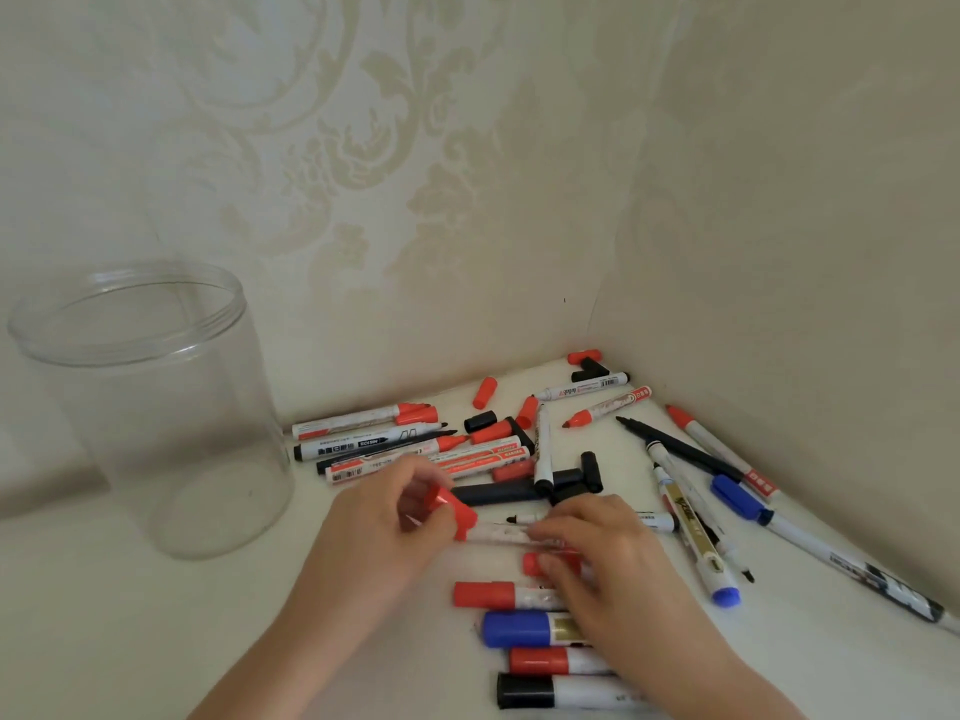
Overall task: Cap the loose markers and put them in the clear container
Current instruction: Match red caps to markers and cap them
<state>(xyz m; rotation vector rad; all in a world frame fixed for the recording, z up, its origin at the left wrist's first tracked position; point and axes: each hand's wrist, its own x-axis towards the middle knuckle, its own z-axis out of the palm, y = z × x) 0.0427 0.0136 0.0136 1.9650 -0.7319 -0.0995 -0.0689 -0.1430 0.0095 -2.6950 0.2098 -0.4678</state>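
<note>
Two walls (467,148) with pale patterned paper met in a corner on the far right, and the white table (130,615) ran up against both. At the far left stood your clear container (156,407), upright, open at the top, with nothing inside that could be seen. Right of it, a loose heap of markers (415,449) and stray caps spread toward the corner, red, black and blue ones lying at many angles, several of them with bare tips. A long white pen (852,563) lay along the right edge, near a marker with a blue cap (725,596).

Nearest to you, four capped markers lay side by side in a row: a red-capped one (483,595), a blue-capped one (517,628), another red-capped one (537,659) and a black-capped one (524,691) closest to you.

Your left hand (384,517) was closed around a red cap (454,511), which sat on the left end of a white marker (498,535). Your right hand (597,548) pinched the barrel of that same marker, with the fingers curled over it and over another red-capped marker just below. Both hands were right of the container and apart from it, in the middle of the table just in front of the heap.
</note>
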